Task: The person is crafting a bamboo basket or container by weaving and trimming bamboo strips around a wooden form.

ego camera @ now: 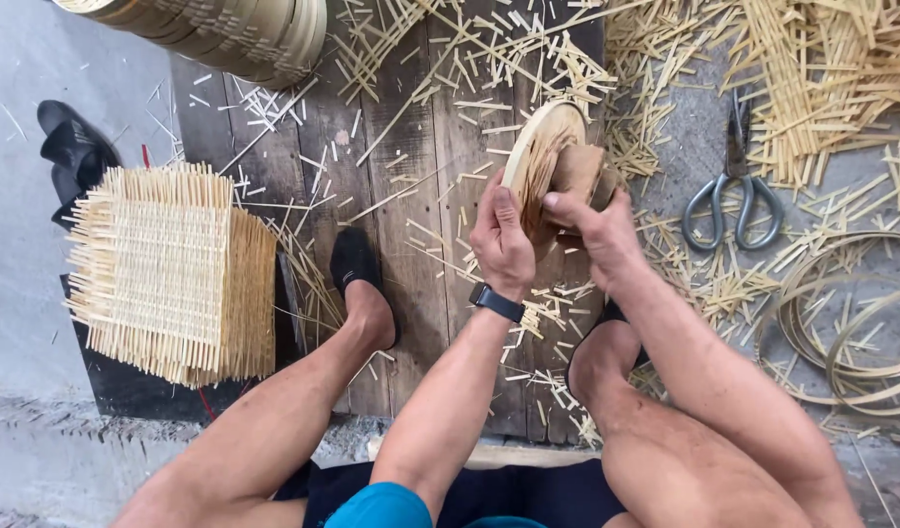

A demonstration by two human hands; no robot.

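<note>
While both hands work at the middle of the frame, a small round bamboo basket (543, 156) is held up on edge between them, its rim hoop tilted toward the camera, which probably lets the person see and press the woven mat into the ring. The left hand (502, 240) is closed on the near side of the rim, thumb laid along the edge, and it wears one dark wristwatch (496, 302); the right hand (599, 227) is clamped on the basket's back, fingers curled around a rounded brown form (579, 171) that seems to sit behind or inside it, though what exactly that piece is I cannot tell. Below the hands lies a floor of dark wooden planks (411, 196) littered with cut bamboo slivers too many to count. One pair of scissors (733, 196) rests at the right, within easy reach of the right hand. One stack of square woven mats (171, 274) stands at the left, edges bristling; the number of mats in it cannot be counted. A nested stack of finished hoops (245, 34) shows at the upper left edge, and several loose bamboo rings (851, 332), at least three, lie at the right. Two feet in dark slippers (357, 269) brace on the planks, and another dark slipper (73, 152) sits at the far left.
</note>
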